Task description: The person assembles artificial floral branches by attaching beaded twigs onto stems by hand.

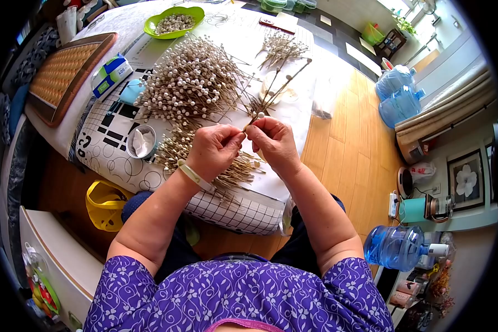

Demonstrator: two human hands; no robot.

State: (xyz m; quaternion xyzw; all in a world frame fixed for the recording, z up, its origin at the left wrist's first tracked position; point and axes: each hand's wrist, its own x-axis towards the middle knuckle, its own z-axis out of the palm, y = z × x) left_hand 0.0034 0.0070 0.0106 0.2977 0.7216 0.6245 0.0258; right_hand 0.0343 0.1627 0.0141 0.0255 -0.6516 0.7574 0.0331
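Above the table's near edge, my left hand (216, 148) and my right hand (274, 145) meet with thumbs and fingertips pinched together. Between them is a thin stem with a white bead (261, 115) at its tip; its lower part is hidden by my fingers. Just beyond lie long brown twigs (285, 83), and I cannot tell whether my fingers touch them. A large heap of white-beaded stems (188, 77) spreads to the left. Under my left wrist lies a bundle of pale-tipped stems (177, 149). A smaller bunch (282, 48) sits farther back.
On the table are a green bowl (198, 15) of beads, a small tub (130, 145) with white contents, a tissue pack (112, 76), a brown mat (72, 77) and a phone (276, 25). A yellow bag (106, 213) is at left; water jugs (395, 247) stand right.
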